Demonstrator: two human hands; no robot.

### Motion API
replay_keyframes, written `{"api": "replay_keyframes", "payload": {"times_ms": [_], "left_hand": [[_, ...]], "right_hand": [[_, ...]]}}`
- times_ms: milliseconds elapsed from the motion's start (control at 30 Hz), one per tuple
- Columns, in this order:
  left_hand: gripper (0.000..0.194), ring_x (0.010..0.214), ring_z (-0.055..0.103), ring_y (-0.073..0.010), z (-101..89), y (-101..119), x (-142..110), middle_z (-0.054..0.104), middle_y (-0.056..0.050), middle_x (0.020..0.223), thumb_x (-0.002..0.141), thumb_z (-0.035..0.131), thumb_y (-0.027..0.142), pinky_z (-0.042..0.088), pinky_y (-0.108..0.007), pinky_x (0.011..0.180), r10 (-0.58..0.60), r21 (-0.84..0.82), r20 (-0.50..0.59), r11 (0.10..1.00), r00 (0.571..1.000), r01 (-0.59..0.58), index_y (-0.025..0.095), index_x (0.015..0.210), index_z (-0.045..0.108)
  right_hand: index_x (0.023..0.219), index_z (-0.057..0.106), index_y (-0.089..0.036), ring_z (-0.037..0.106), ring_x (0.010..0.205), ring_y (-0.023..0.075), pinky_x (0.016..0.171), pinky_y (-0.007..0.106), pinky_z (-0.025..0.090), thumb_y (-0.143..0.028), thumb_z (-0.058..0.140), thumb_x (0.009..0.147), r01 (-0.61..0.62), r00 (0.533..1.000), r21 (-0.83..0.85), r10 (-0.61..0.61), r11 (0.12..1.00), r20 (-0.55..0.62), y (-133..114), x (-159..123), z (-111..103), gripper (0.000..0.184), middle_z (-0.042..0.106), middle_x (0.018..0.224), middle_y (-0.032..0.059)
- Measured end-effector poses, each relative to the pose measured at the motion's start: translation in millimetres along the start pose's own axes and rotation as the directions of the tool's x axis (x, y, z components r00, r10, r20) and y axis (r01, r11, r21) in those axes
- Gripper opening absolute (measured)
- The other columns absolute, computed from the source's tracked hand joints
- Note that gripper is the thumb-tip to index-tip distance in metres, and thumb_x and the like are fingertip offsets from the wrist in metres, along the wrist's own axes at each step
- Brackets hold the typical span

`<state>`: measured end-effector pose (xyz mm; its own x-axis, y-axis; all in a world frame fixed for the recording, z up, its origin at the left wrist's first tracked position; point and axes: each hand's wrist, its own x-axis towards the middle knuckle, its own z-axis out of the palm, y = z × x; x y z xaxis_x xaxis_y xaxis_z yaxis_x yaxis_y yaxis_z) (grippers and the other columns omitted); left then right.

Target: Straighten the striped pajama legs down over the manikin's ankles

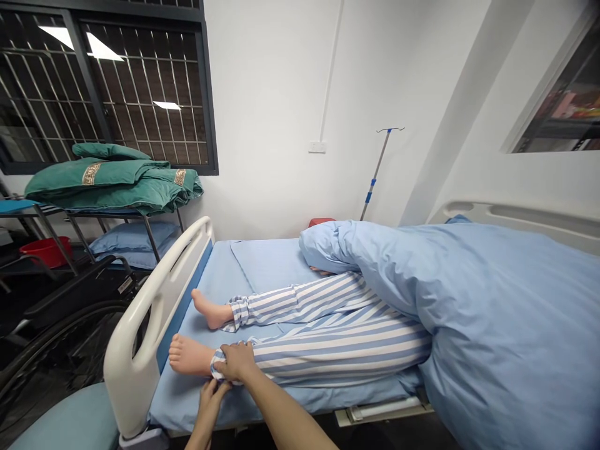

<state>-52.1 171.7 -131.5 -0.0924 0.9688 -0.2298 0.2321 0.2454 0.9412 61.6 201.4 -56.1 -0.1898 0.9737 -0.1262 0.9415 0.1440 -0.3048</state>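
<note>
So both hands are down at the ankle end of the near trouser leg (328, 353), the blue-and-white striped one lying along the mattress right by the bed's near edge. Right hand (238, 362) is draped over the top of the cuff, fingers bent across it, but I can't tell how hard it's gripping. Left hand (210, 400) sits underneath at the lower side of the cuff, fingers partly hidden, so no idea if it's pinching fabric or just touching

IMO the trick here is going light: support the ankle from below, handle cloth rather than squeezing the joint, and mind the near foot (190, 355) so it doesn't roll sideways

Around that, the far foot (210, 310) lies just beyond, clear of both hands. The footboard (135, 337) is near the toes and limits room at that end, with a wheelchair (70, 331) past it. The bunched blue quilt (492, 300) covers the upper part of the legs, so I'd watch for drag there. Drip stand (375, 181) is across the bed, well out of reach
</note>
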Motion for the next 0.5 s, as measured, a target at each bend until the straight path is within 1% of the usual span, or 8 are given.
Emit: {"api": "replay_keyframes", "payload": {"times_ms": [33, 100, 200, 267, 367, 400, 433, 500], "left_hand": [[0.047, 0.082, 0.064, -0.0287, 3.1, 4.6, -2.0, 0.070, -0.007, 0.073, 0.044, 0.067, 0.058, 0.054, -0.035, 0.067, 0.040, 0.009, 0.040, 0.999, 0.998, -0.041, 0.018, 0.068, 0.067], [0.049, 0.078, 0.064, -0.0281, 2.8, 8.9, -2.9, 0.069, -0.007, 0.069, 0.045, 0.066, 0.061, 0.053, -0.035, 0.069, 0.090, 0.007, 0.075, 0.996, 0.993, -0.091, 0.017, 0.065, 0.068], [0.052, 0.079, 0.063, -0.0290, -15.0, 1.5, 1.8, 0.069, -0.007, 0.068, 0.047, 0.064, 0.065, 0.051, -0.037, 0.077, 0.120, 0.033, 0.093, 0.992, 0.988, -0.124, 0.017, 0.064, 0.070], [0.054, 0.086, 0.063, -0.0312, -34.5, -7.4, 5.1, 0.070, -0.008, 0.075, 0.048, 0.064, 0.066, 0.049, -0.039, 0.084, 0.136, 0.081, 0.031, 0.987, 0.990, -0.138, 0.016, 0.066, 0.071], [0.059, 0.104, 0.058, -0.0337, -63.1, -14.6, 3.9, 0.069, -0.011, 0.094, 0.044, 0.067, 0.066, 0.045, -0.039, 0.093, 0.141, 0.125, -0.151, 0.985, 0.978, -0.123, 0.016, 0.075, 0.072], [0.060, 0.107, 0.057, -0.0328, -70.1, -14.2, 1.8, 0.068, -0.010, 0.099, 0.044, 0.067, 0.066, 0.044, -0.038, 0.095, 0.133, 0.115, -0.158, 0.987, 0.979, -0.115, 0.017, 0.078, 0.071], [0.059, 0.107, 0.057, -0.0312, -75.3, -12.7, -0.9, 0.068, -0.009, 0.100, 0.045, 0.067, 0.066, 0.045, -0.036, 0.094, 0.121, 0.098, -0.126, 0.989, 0.985, -0.109, 0.018, 0.080, 0.071], [0.055, 0.095, 0.061, -0.0272, -80.0, -8.1, -6.4, 0.070, -0.004, 0.088, 0.050, 0.063, 0.069, 0.048, -0.034, 0.087, 0.099, 0.094, -0.040, 0.991, 0.994, -0.095, 0.022, 0.076, 0.069]], "right_hand": [[0.113, 0.058, -0.023, 0.056, 0.108, 0.0323, 0.091, 0.053, 0.035, -0.061, 0.043, 0.078, -0.005, 1.000, -0.004, 0.005, 1.000, 0.017, -0.4, 1.5, -1.0, 0.053, 0.065, 0.111, 0.0120], [0.114, 0.058, -0.023, 0.056, 0.108, 0.0332, 0.091, 0.054, 0.035, -0.062, 0.042, 0.078, -0.012, 0.999, -0.006, 0.012, 1.000, 0.042, -0.5, 4.9, -2.0, 0.055, 0.065, 0.111, 0.0120], [0.117, 0.058, -0.024, 0.058, 0.106, 0.0333, 0.091, 0.055, 0.036, -0.062, 0.038, 0.080, 0.002, 0.998, 0.018, -0.004, 1.000, 0.069, 0.7, 10.0, -2.4, 0.056, 0.065, 0.110, 0.0117], [0.118, 0.058, -0.025, 0.059, 0.104, 0.0330, 0.090, 0.055, 0.038, -0.061, 0.035, 0.081, 0.024, 0.997, 0.046, -0.028, 0.999, 0.078, 1.7, 12.7, -3.1, 0.056, 0.066, 0.111, 0.0114], [0.118, 0.059, -0.027, 0.060, 0.104, 0.0327, 0.087, 0.053, 0.041, -0.061, 0.031, 0.083, 0.049, 0.996, 0.082, -0.055, 0.995, 0.067, 2.8, 15.5, -5.2, 0.056, 0.066, 0.110, 0.0105], [0.118, 0.059, -0.028, 0.060, 0.104, 0.0323, 0.086, 0.052, 0.042, -0.062, 0.031, 0.083, 0.056, 0.996, 0.092, -0.062, 0.994, 0.063, 3.1, 16.2, -5.9, 0.057, 0.066, 0.109, 0.0101], [0.118, 0.059, -0.028, 0.060, 0.103, 0.0318, 0.085, 0.051, 0.043, -0.062, 0.030, 0.083, 0.064, 0.996, 0.098, -0.069, 0.993, 0.058, 3.5, 16.8, -6.4, 0.057, 0.067, 0.109, 0.0098], [0.117, 0.060, -0.028, 0.061, 0.102, 0.0309, 0.083, 0.048, 0.046, -0.062, 0.030, 0.083, 0.084, 0.995, 0.102, -0.090, 0.991, 0.051, 4.3, 17.9, -6.6, 0.057, 0.067, 0.107, 0.0098]]}}
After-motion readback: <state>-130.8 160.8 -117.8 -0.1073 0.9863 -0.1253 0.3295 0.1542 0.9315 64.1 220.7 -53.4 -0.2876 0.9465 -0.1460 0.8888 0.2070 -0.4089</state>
